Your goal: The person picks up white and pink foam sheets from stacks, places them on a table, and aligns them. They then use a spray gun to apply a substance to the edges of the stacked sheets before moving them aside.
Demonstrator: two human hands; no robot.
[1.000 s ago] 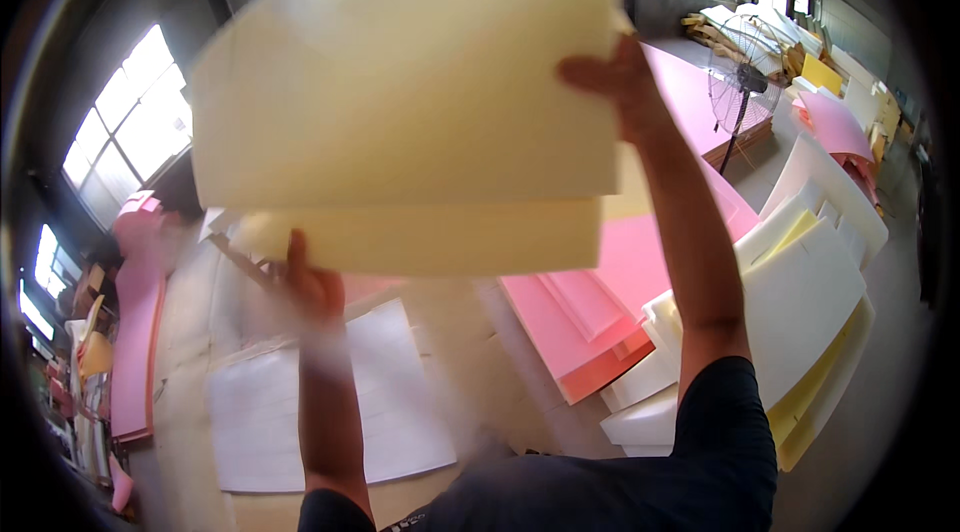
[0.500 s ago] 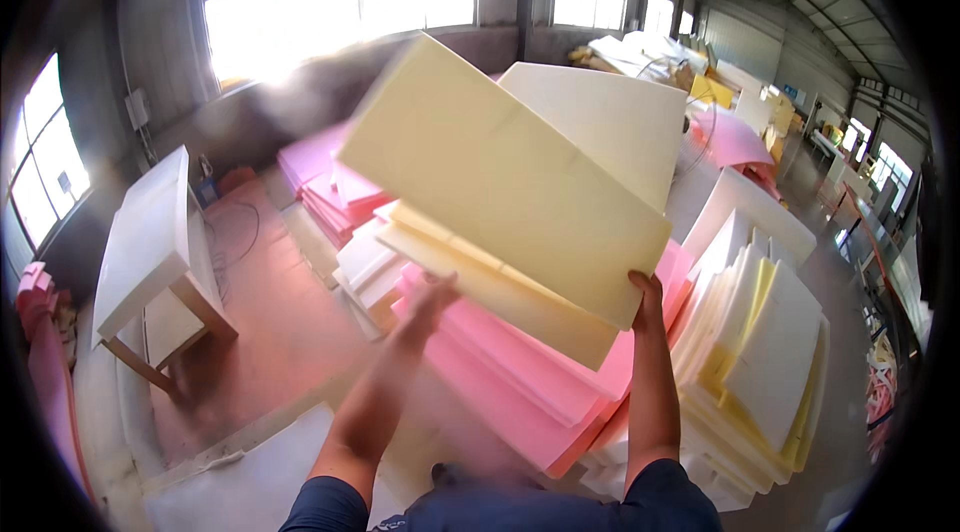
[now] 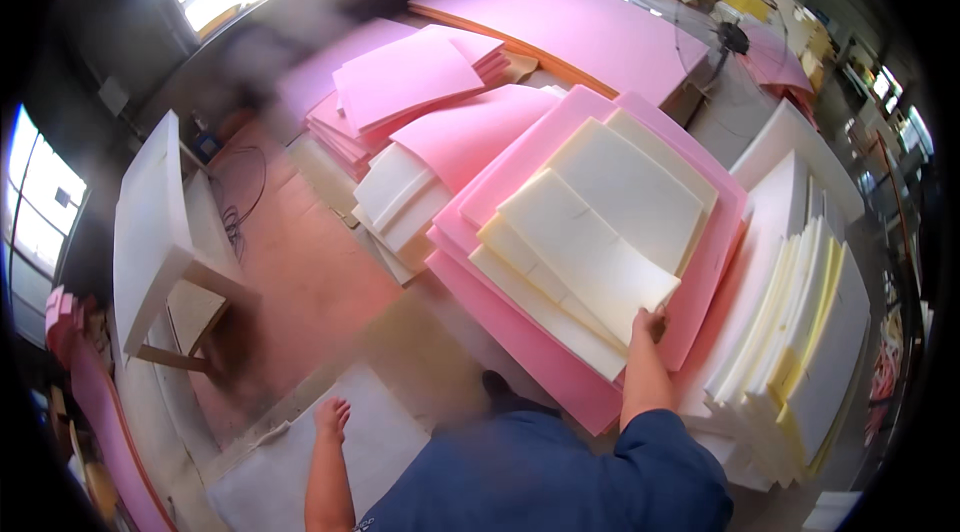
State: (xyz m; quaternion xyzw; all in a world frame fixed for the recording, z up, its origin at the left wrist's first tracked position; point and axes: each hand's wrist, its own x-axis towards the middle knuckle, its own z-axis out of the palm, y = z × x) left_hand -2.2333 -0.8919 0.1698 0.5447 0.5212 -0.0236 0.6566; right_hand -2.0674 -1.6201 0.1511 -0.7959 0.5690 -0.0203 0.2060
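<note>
Cream foam sheets (image 3: 590,232) lie placed on the pink foam stack (image 3: 520,332), near its right edge. Right hand (image 3: 650,320) rests on the top sheet's near corner, fingers flat, not gripping. Left hand (image 3: 332,417) hangs free, open, over the floor sheet (image 3: 300,472). Placement appears done; only release remains.

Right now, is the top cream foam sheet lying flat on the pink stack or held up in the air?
Lying flat. The cream foam sheet rests on other cream sheets atop the pink stack; the right hand touches its near corner.
</note>
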